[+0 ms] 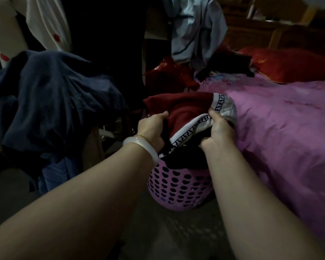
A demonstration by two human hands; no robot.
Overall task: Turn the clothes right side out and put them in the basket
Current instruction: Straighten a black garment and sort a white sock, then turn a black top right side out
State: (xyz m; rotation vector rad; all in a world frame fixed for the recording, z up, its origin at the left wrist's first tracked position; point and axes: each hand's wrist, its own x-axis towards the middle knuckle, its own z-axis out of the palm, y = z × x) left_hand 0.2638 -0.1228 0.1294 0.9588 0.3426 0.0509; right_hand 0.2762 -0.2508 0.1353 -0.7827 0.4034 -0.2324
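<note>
Red garment (184, 109) gripped between left hand (152, 126), right hand (220, 131), above basket (178, 188)

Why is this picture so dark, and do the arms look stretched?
Head view: the room is dim, so the navy pile and the far background sink into shadow. The wide lens swells the forearms near the bottom edge. The left hand and right hand, gripping the red garment over the basket, look slightly soft.
</note>
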